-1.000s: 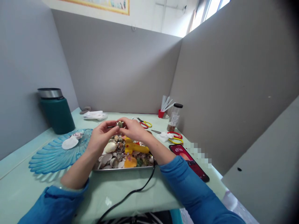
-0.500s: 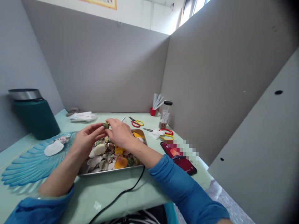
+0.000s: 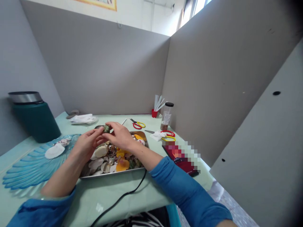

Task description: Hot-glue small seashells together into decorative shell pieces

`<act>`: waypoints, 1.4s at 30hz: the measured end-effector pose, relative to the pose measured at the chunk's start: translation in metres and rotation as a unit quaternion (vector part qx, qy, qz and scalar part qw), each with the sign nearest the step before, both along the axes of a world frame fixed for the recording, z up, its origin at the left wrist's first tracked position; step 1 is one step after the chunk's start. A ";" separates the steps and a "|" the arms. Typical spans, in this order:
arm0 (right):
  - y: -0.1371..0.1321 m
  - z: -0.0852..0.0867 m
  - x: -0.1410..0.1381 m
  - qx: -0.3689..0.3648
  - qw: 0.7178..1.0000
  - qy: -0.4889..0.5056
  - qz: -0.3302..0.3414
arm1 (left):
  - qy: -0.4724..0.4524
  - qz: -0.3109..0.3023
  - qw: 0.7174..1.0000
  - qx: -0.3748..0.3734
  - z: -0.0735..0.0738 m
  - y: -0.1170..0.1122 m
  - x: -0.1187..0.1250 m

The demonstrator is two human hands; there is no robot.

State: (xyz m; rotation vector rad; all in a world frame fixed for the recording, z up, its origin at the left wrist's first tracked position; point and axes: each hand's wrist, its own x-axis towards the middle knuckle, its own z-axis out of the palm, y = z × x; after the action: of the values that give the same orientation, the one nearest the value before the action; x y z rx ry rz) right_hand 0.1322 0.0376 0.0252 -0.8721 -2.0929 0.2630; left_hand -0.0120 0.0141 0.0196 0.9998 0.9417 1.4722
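A small dark green, mottled shell [image 3: 106, 129] is held between the fingertips of both hands, above the back part of a metal tray [image 3: 113, 173]. My left hand [image 3: 88, 141] pinches it from the left. From the right, my right hand [image 3: 120, 135] grips it with thumb and fingers. Shells of many kinds fill the tray, among them a pale clam shell [image 3: 101, 151] and an orange shell [image 3: 122, 164]. Left of my left forearm lies a blue scallop-shaped plate [image 3: 26, 170] with a white shell [image 3: 55, 151] and a speckled shell on it.
A dark green bottle [image 3: 35, 121] stands at the left. Behind the tray are scissors [image 3: 137, 124]; more scissors [image 3: 168, 135] lie by a crumpled tissue. A jar [image 3: 167, 116], a red cup [image 3: 154, 113] of white sticks and a phone [image 3: 180, 160] are to the right. A black cable [image 3: 123, 196] crosses the front.
The green shell has been turned between my fingers and shows more of its surface. Both hands stay over the tray, with only small finger shifts.
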 end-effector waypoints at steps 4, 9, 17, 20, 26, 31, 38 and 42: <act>0.001 -0.006 0.001 0.007 1.000 0.004 -0.005 | 0.037 -0.006 0.999 -0.016 -0.002 0.000 0.001; 0.001 -0.007 0.002 -0.016 1.000 -0.017 -0.019 | 0.112 0.066 0.991 0.028 -0.005 0.001 -0.001; 0.000 -0.005 0.005 -0.124 0.990 0.063 0.019 | 0.062 0.019 0.998 0.013 -0.007 0.004 -0.006; 0.002 -0.008 0.005 -0.133 0.986 0.075 0.062 | 0.031 0.021 0.999 0.014 -0.007 0.002 -0.005; 0.004 -0.009 0.008 -0.105 0.989 0.073 0.069 | 0.023 0.021 0.999 0.008 -0.008 0.001 -0.003; 0.004 -0.010 0.010 -0.124 0.986 0.073 0.079 | 0.046 0.016 0.998 0.029 -0.009 0.001 -0.003; 0.005 -0.014 0.009 -0.149 0.980 0.079 0.108 | 0.092 0.058 0.993 0.048 -0.006 0.001 0.002; 0.002 -0.012 0.009 -0.153 0.978 0.086 0.116 | 0.120 0.077 0.988 0.063 -0.005 0.001 0.004</act>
State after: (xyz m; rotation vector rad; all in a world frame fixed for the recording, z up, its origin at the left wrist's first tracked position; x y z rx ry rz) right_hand 0.1412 0.0399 0.0135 -0.7485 -2.0187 0.7751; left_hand -0.0081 0.0150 0.0149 1.2409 1.1297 1.5798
